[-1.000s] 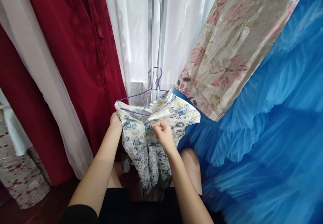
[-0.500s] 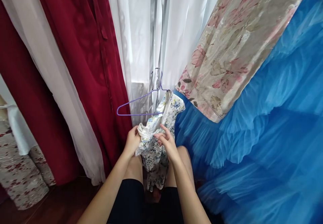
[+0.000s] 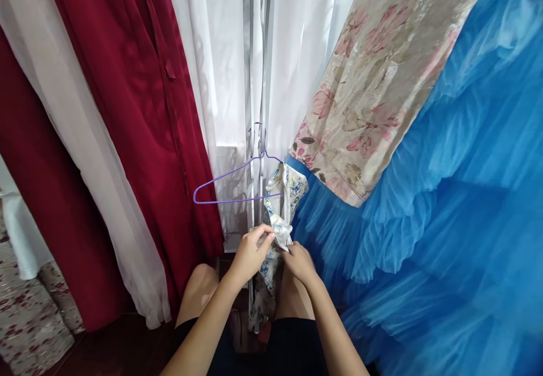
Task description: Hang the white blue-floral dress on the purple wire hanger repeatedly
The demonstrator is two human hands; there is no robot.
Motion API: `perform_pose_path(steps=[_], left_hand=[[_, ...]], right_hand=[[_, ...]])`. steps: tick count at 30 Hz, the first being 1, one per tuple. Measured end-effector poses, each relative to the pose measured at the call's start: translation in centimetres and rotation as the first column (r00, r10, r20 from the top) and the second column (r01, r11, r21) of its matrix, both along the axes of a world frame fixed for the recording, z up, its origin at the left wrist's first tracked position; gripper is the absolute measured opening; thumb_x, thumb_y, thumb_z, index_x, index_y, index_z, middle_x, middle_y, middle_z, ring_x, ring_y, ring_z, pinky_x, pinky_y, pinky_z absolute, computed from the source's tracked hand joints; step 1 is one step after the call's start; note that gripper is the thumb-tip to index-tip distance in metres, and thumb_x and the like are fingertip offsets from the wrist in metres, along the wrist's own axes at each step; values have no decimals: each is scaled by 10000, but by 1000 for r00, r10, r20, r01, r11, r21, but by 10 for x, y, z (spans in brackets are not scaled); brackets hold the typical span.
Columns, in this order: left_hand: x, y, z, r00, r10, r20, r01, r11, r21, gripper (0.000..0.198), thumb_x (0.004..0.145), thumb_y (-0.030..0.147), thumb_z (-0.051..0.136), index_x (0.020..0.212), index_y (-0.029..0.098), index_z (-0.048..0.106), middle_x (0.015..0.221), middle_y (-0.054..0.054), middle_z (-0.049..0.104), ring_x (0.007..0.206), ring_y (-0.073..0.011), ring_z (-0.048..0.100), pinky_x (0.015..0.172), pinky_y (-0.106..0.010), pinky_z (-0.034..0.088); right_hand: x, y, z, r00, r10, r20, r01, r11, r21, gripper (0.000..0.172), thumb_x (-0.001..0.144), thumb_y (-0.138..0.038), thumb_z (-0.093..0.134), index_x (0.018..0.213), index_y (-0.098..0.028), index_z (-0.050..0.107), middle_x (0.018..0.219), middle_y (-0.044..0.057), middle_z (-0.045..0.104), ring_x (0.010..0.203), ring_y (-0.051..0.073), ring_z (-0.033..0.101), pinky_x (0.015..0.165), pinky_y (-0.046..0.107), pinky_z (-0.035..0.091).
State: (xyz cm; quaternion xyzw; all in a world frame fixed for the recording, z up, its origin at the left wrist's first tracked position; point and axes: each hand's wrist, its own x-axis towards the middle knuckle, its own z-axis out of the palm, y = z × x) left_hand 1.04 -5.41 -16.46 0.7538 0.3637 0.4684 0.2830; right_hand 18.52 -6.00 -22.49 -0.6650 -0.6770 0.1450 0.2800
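A white floral garment with blue and yellow print hangs by one shoulder from the right arm of a purple hanger. The hanger's left arm sticks out bare. My left hand pinches the garment's pale edge between thumb and fingers. Close beside it on the right, my right hand grips the same bunched edge lower down. Below both hands the rest of the garment drops between my knees. My right hand's fingertips are partly hidden by the cloth.
Red drapes and a sheer white cloth hang on the left. White curtains are behind the hanger. On the right hang a beige floral cloth and a ruffled blue tulle skirt.
My left hand has moved right along with the garment's edge, close to my right hand. My right hand, loosely spread before, has lowered and closed on the cloth. My left knee has swung outward.
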Motion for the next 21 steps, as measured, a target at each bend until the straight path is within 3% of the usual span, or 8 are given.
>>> perform_pose_path(steps=[2, 4, 7, 10, 13, 15, 17, 21], left_hand=[[3, 5, -12, 1000, 16, -7, -16, 1000, -11, 235, 979, 414, 488, 938, 241, 640, 921, -32, 704, 898, -230, 651, 844, -324, 472], [10, 7, -19, 1000, -1, 3, 1, 1000, -31, 245, 989, 422, 475, 949, 237, 631, 919, -33, 696, 887, -227, 647, 837, -325, 472], [22, 7, -16, 995, -92, 24, 93, 994, -55, 257, 998, 438, 463, 984, 242, 628, 965, -35, 699, 923, -226, 653, 863, -327, 484], [32, 8, -6, 982, -182, 49, 184, 982, -42, 253, 1000, 442, 467, 999, 245, 624, 1060, -49, 705, 1041, -239, 652, 974, -351, 473], [36, 17, -2, 958, -256, 127, 262, 965, -32, 253, 1013, 421, 440, 1117, 246, 591, 1265, -79, 658, 1231, -249, 593, 1105, -376, 403], [34, 25, -3, 926, -302, 225, 317, 948, -31, 316, 1027, 400, 383, 1274, 244, 504, 1427, -108, 560, 1353, -248, 509, 1167, -400, 346], [31, 31, -6, 886, -367, 283, 386, 922, -12, 394, 1024, 376, 342, 1381, 224, 414, 1513, -135, 476, 1439, -258, 414, 1211, -439, 281], [24, 24, -12, 873, -470, 133, 479, 877, -41, 465, 957, 344, 463, 1404, 217, 466, 1451, -140, 540, 1407, -310, 444, 1180, -486, 335]], right_hand=[[6, -2, -5, 999, -34, -24, 35, 999, 36, 269, 918, -293, 544, 831, -181, 773, 955, 149, 723, 975, 300, 684, 861, 358, 486], [5, -5, -3, 991, -86, -99, 100, 985, 142, 223, 874, -298, 604, 963, -177, 768, 1191, 185, 678, 1178, 339, 620, 962, 393, 477], [-1, -5, 8, 968, 18, -252, 56, 957, 284, 337, 838, -302, 637, 1140, -177, 720, 1353, 183, 602, 1334, 340, 513, 1084, 441, 421], [-6, 0, 23, 872, 212, -442, -54, 937, 344, 354, 862, -295, 600, 1191, -189, 677, 1238, 123, 672, 1206, 295, 602, 1043, 417, 451], [-4, -2, 32, 730, 262, -631, -47, 941, 335, 255, 915, -360, 552, 1020, -172, 690, 957, 57, 706, 922, 244, 649, 861, 342, 499], [-1, -9, 38, 656, 250, -712, -24, 950, 311, 271, 927, -411, 549, 866, -173, 664, 776, 11, 638, 743, 195, 580, 731, 295, 468], [1, -20, 48, 596, 250, -763, -13, 953, 302, 265, 913, -418, 586, 794, -183, 619, 721, -12, 570, 685, 165, 506, 676, 271, 422], [-2, -48, 83, 516, 328, -791, -195, 944, 265, 230, 891, -382, 646, 769, -196, 586, 706, -24, 498, 654, 141, 427, 639, 257, 369]])
